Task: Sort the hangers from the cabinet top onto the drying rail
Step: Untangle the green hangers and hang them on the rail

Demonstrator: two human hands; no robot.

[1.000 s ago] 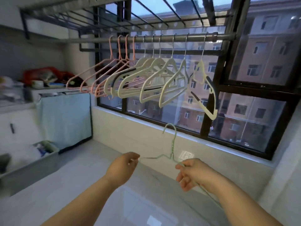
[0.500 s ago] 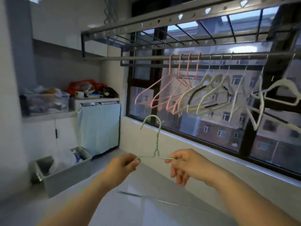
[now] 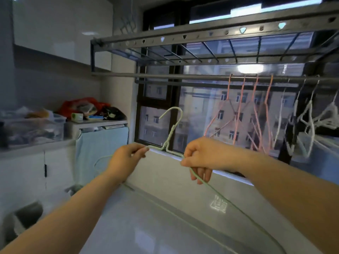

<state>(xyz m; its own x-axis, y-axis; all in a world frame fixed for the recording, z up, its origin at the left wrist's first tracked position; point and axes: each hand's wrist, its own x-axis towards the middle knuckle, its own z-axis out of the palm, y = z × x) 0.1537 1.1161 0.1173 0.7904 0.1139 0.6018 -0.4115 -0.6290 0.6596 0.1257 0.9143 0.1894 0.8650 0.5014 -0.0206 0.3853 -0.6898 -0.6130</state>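
Holding hanger (image 3: 172, 130) low, well below rail (image 3: 183, 77); pinched at one shoulder in left hand (image 3: 126, 158), clamped at other by curled fingers (image 3: 206, 174) of right hand (image 3: 201, 154); probably light, thin, springy; better to grip near twisted neck so hook does not swing.

Dark-framed window (image 3: 156, 99) onto a beige apartment block (image 3: 201, 110), 1 red bag (image 3: 80, 104) beside 1 black bag (image 3: 111, 112), clear storage box (image 3: 34, 129) further left, pale blue cloth (image 3: 102, 147) hanging below, blurred grey bin (image 3: 27, 215) on the floor.
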